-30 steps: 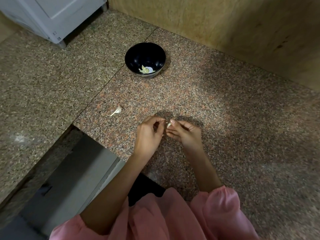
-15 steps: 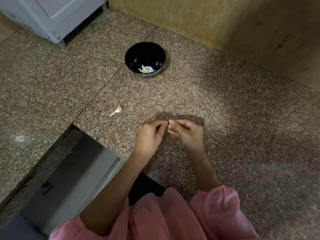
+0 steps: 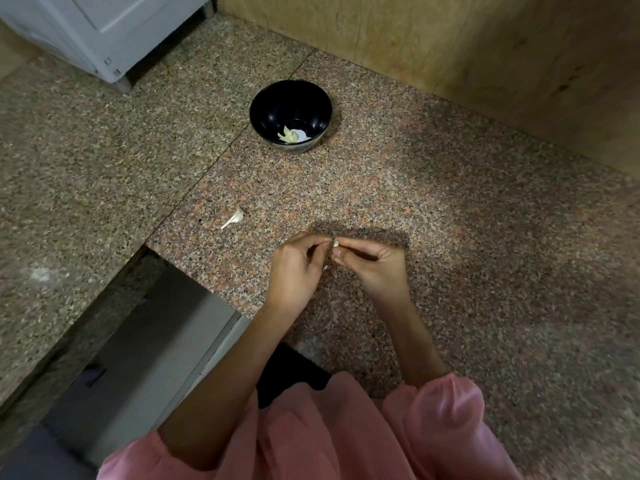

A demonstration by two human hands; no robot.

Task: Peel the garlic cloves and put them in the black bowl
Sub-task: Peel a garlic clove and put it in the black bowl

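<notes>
Pinching one small garlic clove (image 3: pixel 335 242) between them, both hands met over the speckled granite tabletop (image 3: pixel 433 209), approx. centre of view. Left hand (image 3: pixel 296 271): fingers curled, thumb and forefinger tips closed at the clove's left side. Right hand (image 3: pixel 375 266): fingers curled inward, thumb and forefinger gripping the clove from the right; only a pale tip of it showed, rest hidden by fingertips, so extent of peel remaining could not be told. A tiny pale fleck sat just below the left fingertips, too small to identify. Black bowl (image 3: pixel 263 109): upright on tabletop, well beyond the hands, toward the far wall; held a few pale peeled garlic pieces (image 3: pixel 290 136) at its bottom, beside a white glare spot or scrap, which one unclear. Loose garlic clove w/ stem (image 3: pixel 234 218): lying on tabletop, left of and beyond the hands, between them and the bowl, touching neither. Wooden wall panel (image 3: pixel 450 39): along the far edge. White cabinet (image 3: pixel 104 32): top left, standing on the granite. Pink sleeves (image 3: pixel 446 420): gathered at both forearms, bottom of view. Grey recess (image 3: pixel 145 341): below the tabletop edge, lower left.
</notes>
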